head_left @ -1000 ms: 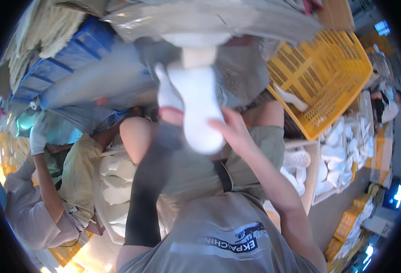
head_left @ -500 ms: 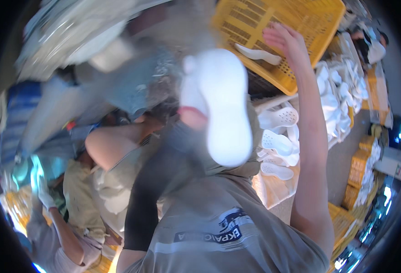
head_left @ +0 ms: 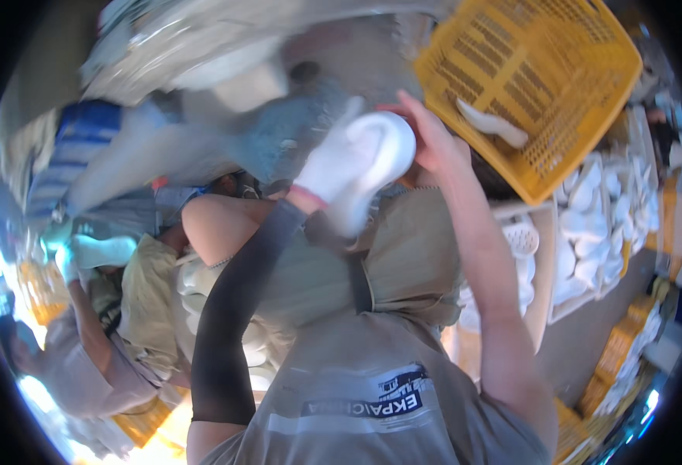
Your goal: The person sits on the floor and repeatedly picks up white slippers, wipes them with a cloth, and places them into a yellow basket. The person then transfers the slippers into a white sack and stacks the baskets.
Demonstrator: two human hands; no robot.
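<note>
My left hand (head_left: 329, 159), in a white glove, is closed around a white shoe (head_left: 387, 139), which looks like a moulded clog. The shoe is tilted in front of my lap and blurred by motion. My bare right hand (head_left: 434, 139) curls its fingers at the shoe's far right end and seems to grip it there. A reddish bit shows at those fingertips; what it is, I cannot make out. Beyond my right hand lies a slim, curved white piece (head_left: 492, 124) in a yellow plastic basket (head_left: 592, 58).
White shoes with small holes (head_left: 520, 240) sit in a box by my right forearm. A crate (head_left: 589, 298) beyond it is piled with white shoes. Clear plastic bags (head_left: 178, 54) lie at the far left. On the left, a co-worker (head_left: 85, 356) holds a pale shoe-shaped piece (head_left: 104, 252).
My right hand has come down from over the yellow basket to the shoe. The shoe, which stood upright with its sole showing, has been turned. The basket appears farther right as the view shifts.
</note>
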